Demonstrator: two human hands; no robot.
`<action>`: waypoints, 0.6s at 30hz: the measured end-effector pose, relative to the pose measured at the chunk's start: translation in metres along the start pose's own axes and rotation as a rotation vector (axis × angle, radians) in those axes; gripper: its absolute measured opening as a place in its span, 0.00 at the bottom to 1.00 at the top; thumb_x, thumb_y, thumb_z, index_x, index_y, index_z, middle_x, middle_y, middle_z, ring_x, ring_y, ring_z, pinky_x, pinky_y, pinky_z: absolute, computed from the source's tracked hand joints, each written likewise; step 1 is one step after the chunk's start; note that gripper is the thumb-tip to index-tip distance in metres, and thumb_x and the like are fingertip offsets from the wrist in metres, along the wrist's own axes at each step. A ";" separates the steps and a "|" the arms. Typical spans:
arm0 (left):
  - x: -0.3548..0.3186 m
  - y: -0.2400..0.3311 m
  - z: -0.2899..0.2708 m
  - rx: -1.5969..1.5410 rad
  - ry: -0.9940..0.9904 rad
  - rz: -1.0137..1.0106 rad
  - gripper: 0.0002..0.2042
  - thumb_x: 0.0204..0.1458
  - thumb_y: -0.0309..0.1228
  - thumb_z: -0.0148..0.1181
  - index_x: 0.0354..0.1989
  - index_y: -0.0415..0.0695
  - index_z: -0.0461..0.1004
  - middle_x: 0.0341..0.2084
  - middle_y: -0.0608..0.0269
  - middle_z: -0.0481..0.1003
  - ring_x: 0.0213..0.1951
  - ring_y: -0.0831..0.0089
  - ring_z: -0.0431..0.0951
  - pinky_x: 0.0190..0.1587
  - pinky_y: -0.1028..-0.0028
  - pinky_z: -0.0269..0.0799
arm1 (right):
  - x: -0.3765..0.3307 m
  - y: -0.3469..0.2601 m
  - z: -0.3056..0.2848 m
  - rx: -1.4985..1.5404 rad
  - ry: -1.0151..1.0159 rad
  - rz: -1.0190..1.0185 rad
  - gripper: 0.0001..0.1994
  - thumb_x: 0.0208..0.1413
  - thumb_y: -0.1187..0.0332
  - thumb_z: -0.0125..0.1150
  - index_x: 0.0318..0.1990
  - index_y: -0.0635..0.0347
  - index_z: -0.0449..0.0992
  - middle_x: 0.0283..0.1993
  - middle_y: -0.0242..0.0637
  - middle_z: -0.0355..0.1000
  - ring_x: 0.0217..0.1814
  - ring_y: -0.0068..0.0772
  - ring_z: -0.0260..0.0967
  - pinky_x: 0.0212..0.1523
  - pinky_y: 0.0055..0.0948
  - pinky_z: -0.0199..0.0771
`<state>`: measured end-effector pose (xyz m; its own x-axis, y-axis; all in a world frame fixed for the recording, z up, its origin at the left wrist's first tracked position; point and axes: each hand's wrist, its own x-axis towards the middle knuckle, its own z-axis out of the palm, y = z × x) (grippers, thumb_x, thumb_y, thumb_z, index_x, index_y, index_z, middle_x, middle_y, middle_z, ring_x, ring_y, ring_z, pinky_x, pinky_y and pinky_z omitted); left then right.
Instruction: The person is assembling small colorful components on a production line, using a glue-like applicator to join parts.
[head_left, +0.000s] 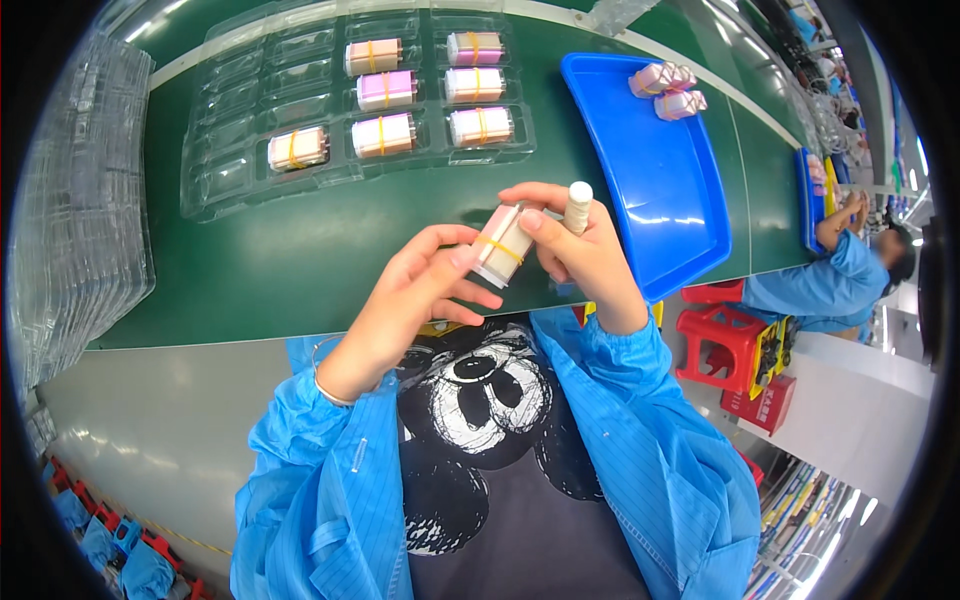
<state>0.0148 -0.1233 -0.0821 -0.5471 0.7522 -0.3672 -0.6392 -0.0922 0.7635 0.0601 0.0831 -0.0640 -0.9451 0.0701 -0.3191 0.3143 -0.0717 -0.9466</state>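
Observation:
A small block-shaped bundle (pixel 503 246), pink and cream with a yellow rubber band around it, is held tilted above the near edge of the green table. My right hand (pixel 590 250) grips its upper right part between thumb and fingers. A white, round-ended cylinder (pixel 578 207) sticks up at that hand; whether it is a covered finger or a separate piece, I cannot tell. At the bundle's left side, my left hand (pixel 410 280) pinches it with thumb and forefinger, its other fingers loosely curled below. Similar banded bundles (pixel 383 134) lie in a clear compartment tray (pixel 225 178) beyond my hands.
To the right lies a blue tray (pixel 665 200) with more bundles (pixel 680 104) at its far end. Tall stacks of clear plastic trays (pixel 85 200) rise at the left. A co-worker in a blue smock (pixel 815 285) sits farther right, near red stools (pixel 715 345).

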 end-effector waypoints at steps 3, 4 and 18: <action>-0.001 -0.001 0.006 -0.013 0.023 0.067 0.20 0.60 0.35 0.51 0.57 0.38 0.61 0.46 0.54 0.73 0.42 0.69 0.78 0.42 0.74 0.75 | -0.001 0.002 0.003 0.052 0.027 -0.101 0.14 0.58 0.68 0.58 0.51 0.58 0.73 0.31 0.26 0.69 0.16 0.09 0.55 0.14 0.14 0.51; -0.001 -0.002 0.006 -0.006 0.024 0.089 0.20 0.60 0.35 0.51 0.57 0.38 0.61 0.46 0.54 0.73 0.42 0.69 0.77 0.42 0.74 0.74 | -0.001 0.003 0.004 0.050 0.036 -0.126 0.15 0.58 0.69 0.58 0.52 0.58 0.73 0.32 0.26 0.69 0.17 0.08 0.55 0.15 0.14 0.52; 0.005 -0.016 0.006 -0.029 0.112 0.342 0.27 0.52 0.21 0.60 0.59 0.38 0.56 0.53 0.50 0.68 0.50 0.69 0.72 0.51 0.72 0.70 | -0.004 -0.001 -0.003 0.120 -0.019 -0.120 0.16 0.56 0.69 0.59 0.52 0.60 0.72 0.37 0.29 0.70 0.17 0.08 0.57 0.15 0.13 0.53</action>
<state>0.0255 -0.1145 -0.0928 -0.7869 0.5986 -0.1500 -0.4229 -0.3460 0.8375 0.0641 0.0855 -0.0616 -0.9770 0.0666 -0.2024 0.1875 -0.1819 -0.9653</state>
